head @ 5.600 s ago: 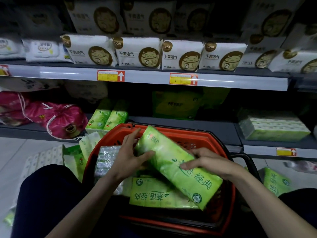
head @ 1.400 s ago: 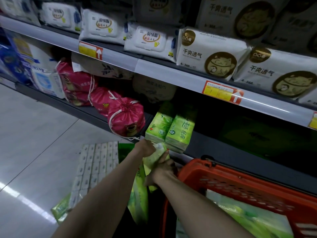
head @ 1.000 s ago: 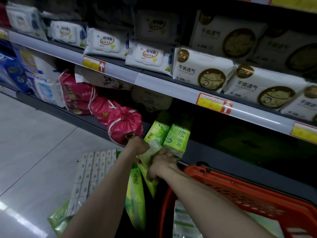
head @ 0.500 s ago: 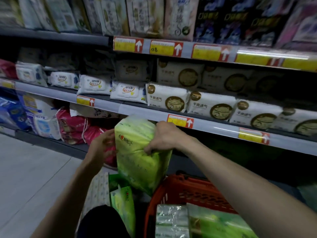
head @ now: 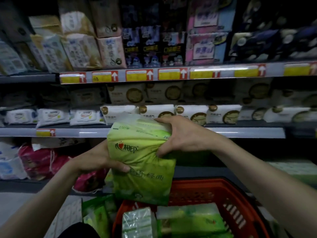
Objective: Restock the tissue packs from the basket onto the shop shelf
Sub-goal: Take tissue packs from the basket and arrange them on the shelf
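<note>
Fingers (head: 164,120) gripping tissue pack (head: 142,157), long axis upright

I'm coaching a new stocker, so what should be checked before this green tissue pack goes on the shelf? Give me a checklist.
1. Two-handed hold: left hand grips the green tissue pack low on its left side, right hand grips its upper right corner: ok.
2. Pack clear of the red basket: held above it: ok.
3. Wrapper whole: crumpled where gripped, frame blurred: cannot tell.
4. Free slot on the bottom shelf: dark, partly hidden behind the pack: cannot tell.
</note>
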Demonstrator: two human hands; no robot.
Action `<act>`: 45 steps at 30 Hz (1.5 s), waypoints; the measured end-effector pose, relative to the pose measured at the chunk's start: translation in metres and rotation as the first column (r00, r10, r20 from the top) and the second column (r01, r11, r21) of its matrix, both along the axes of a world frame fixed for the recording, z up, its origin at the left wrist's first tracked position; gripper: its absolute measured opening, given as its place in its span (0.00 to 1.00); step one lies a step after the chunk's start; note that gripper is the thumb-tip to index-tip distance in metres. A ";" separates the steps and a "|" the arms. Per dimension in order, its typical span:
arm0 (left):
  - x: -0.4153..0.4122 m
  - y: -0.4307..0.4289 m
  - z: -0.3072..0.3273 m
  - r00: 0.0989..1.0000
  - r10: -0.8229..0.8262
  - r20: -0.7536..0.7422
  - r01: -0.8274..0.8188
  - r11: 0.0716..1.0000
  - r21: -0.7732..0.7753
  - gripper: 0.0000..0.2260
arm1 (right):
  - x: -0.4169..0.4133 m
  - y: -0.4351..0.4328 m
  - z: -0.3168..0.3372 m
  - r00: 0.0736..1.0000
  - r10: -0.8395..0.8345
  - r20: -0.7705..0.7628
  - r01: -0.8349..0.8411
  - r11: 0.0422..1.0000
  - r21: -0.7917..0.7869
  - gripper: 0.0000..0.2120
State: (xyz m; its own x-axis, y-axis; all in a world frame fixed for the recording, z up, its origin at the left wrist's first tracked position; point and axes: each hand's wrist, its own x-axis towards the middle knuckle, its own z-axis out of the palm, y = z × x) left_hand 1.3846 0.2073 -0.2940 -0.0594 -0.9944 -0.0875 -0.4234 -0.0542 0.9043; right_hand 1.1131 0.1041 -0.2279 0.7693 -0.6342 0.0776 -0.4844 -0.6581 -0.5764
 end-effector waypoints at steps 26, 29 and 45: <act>-0.283 -0.102 -0.096 0.929 -0.108 0.355 0.303 0.772 -0.559 0.51 | -0.316 -0.027 -0.148 0.766 -0.564 0.309 -0.121 0.345 0.931 0.46; -0.303 -0.103 -0.109 0.923 -0.004 0.386 0.216 0.833 -0.509 0.51 | -0.326 -0.029 -0.155 0.796 -0.512 0.324 -0.035 0.495 0.868 0.46; -0.333 -0.135 -0.156 0.973 -0.083 -0.215 0.063 0.993 -0.096 0.32 | -0.323 -0.072 -0.204 0.725 -0.601 0.336 0.209 0.658 0.724 0.30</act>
State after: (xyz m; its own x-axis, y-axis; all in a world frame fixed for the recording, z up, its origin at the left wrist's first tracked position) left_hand 1.0517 0.0723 -0.4504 -0.1399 -0.9899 0.0234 -0.2156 0.0535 0.9750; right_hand 0.7897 0.0318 -0.4317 0.3746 -0.9144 -0.1536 -0.1110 0.1202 -0.9865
